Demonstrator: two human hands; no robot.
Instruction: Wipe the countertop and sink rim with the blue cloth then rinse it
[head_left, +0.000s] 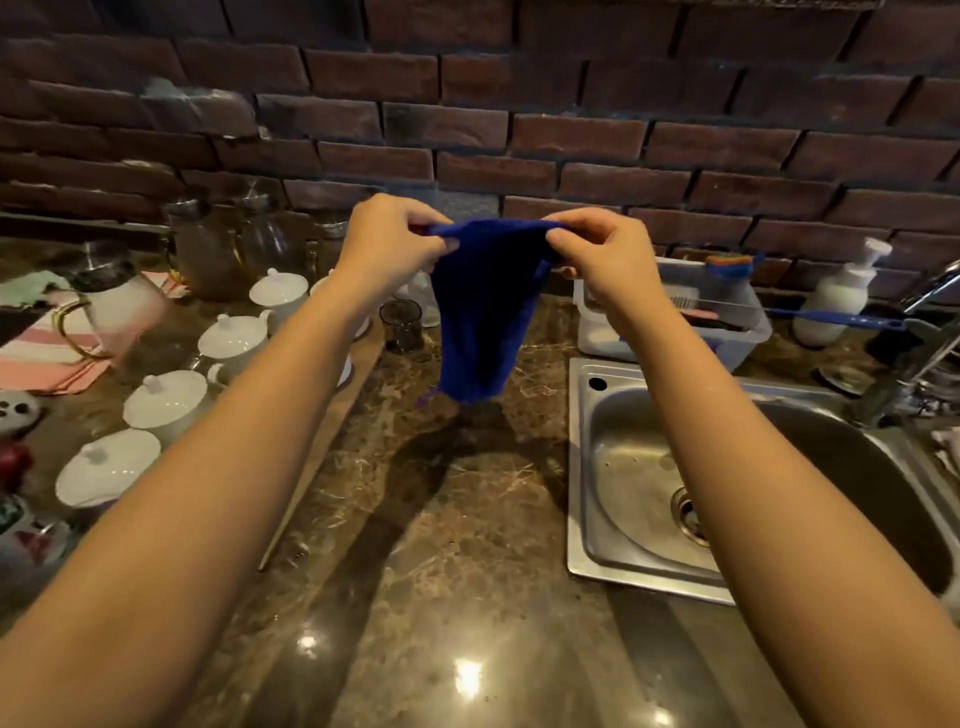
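Blue cloth (485, 312): held aloft over the marble countertop (441, 545), just left of the steel sink's rim (576, 467). Left hand (387, 244) and right hand (605, 254) each pinch a top corner; cloth hangs between.

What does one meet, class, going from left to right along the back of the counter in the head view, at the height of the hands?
Glass pitcher → white lidded pot → left hand → blue cloth → right hand → plastic tub → white pump bottle.
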